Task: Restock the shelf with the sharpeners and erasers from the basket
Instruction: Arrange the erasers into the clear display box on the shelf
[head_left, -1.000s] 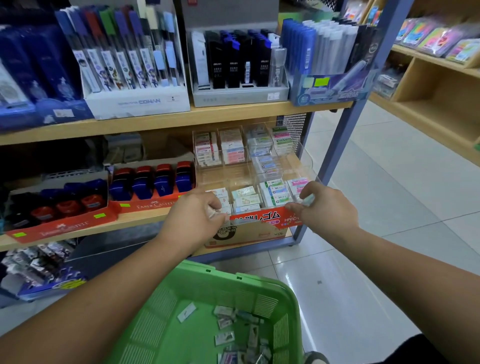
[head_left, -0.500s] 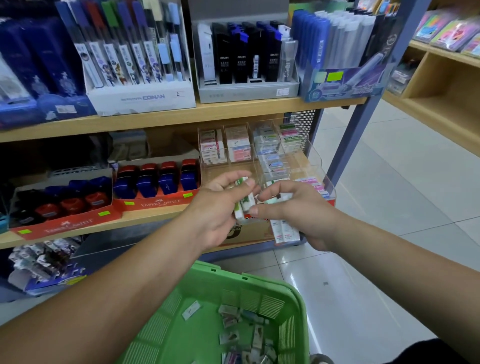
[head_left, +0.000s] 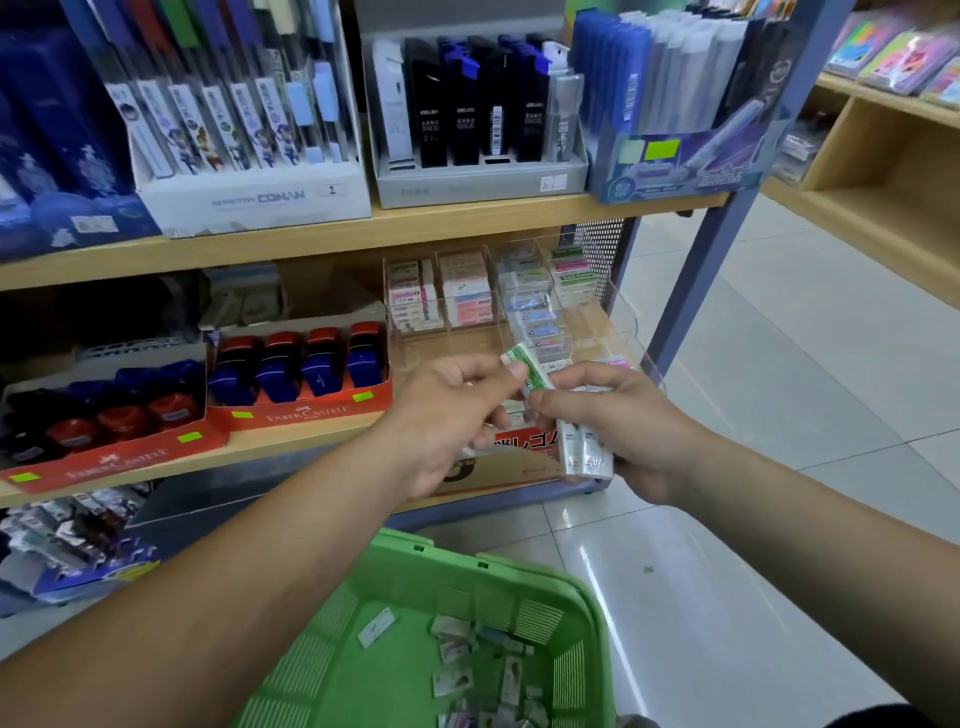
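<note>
My left hand (head_left: 447, 415) pinches a green-and-white eraser (head_left: 527, 371) between thumb and fingers, in front of the lower shelf. Fingertips of my right hand (head_left: 623, 421) touch the same eraser, while that hand grips a stack of white erasers (head_left: 584, 447) against its palm. Behind both hands stands a clear acrylic organiser (head_left: 618, 332) with compartments of stacked erasers (head_left: 467, 296). Red Faber-Castell boxes of blue and red sharpeners (head_left: 306, 369) sit to the left on the shelf. The green basket (head_left: 587, 603) below holds several loose erasers (head_left: 483, 670).
The upper wooden shelf (head_left: 415, 228) carries display boxes of pens and pencil leads. A blue metal post (head_left: 711, 249) marks the shelf's right end. Tiled floor (head_left: 779, 415) lies to the right, with another wooden shelf unit (head_left: 883, 187) beyond it.
Both hands left the organiser's front edge and came together in front of it. The green-and-white eraser now sits higher, tilted, pinched by my left hand; the white stack hangs in my right.
</note>
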